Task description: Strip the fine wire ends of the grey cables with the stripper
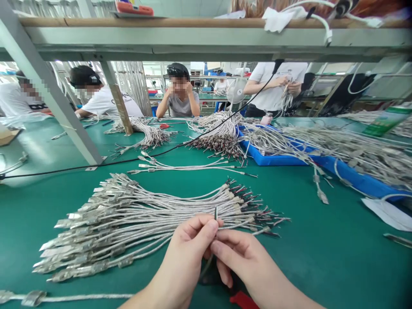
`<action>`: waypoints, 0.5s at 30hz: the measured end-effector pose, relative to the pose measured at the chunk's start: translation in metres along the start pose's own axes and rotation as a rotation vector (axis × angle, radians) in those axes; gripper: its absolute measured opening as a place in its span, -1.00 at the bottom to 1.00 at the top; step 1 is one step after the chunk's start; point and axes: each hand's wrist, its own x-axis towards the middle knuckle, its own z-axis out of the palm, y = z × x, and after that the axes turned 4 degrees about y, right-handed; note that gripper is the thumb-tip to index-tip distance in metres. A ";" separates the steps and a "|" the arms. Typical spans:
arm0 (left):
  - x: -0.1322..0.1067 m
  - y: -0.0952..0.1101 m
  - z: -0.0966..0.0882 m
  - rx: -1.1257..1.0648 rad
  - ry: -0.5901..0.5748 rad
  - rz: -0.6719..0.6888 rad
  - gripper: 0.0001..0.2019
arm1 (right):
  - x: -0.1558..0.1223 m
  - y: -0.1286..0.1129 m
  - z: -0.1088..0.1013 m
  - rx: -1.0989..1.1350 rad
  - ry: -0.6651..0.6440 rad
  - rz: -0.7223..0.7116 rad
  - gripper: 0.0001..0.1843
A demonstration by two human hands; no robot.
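My left hand (pixel 189 246) pinches a thin dark wire end (pixel 215 213) that sticks up between thumb and forefinger. My right hand (pixel 238 257) is closed just beside it, its fingers meeting the left fingertips on the same cable. Directly beyond both hands lies a large bundle of silver braided cables (pixel 135 219), metal connectors fanned to the left, red and black wire tips (pixel 257 210) to the right. A red-handled tool (pixel 243 299) lies under my right wrist, mostly hidden.
Green bench top (pixel 322 257). A blue tray (pixel 267 159) piled with more cables sits at the right, other bundles (pixel 219 133) at the back. A black cord (pixel 96 165) crosses the bench. Several people are across the table. A white paper (pixel 386 212) lies at right.
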 end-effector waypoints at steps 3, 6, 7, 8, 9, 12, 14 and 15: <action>0.003 0.006 -0.004 0.013 0.052 0.068 -0.81 | 0.000 -0.002 0.000 -0.024 0.014 0.058 -0.49; 0.003 0.013 -0.008 0.061 0.081 0.157 -0.85 | -0.001 -0.001 -0.001 -0.026 0.030 0.086 -0.47; 0.003 0.014 -0.008 0.079 0.080 0.171 -0.86 | -0.001 -0.001 -0.001 -0.025 0.030 0.089 -0.46; 0.002 0.015 -0.009 0.090 0.078 0.179 -0.86 | -0.001 0.000 -0.001 -0.025 0.024 0.091 -0.45; 0.002 0.015 -0.009 0.095 0.072 0.181 -0.86 | -0.001 0.001 -0.002 -0.028 0.022 0.092 -0.46; 0.003 0.015 -0.008 0.094 0.069 0.186 -0.86 | 0.000 0.003 -0.004 -0.039 0.004 0.084 -0.46; 0.003 0.015 -0.007 0.094 0.073 0.180 -0.84 | 0.001 0.003 -0.005 -0.037 -0.005 0.080 -0.45; 0.004 0.016 -0.006 0.094 0.077 0.177 -0.84 | 0.002 0.003 -0.005 -0.030 -0.008 0.078 -0.44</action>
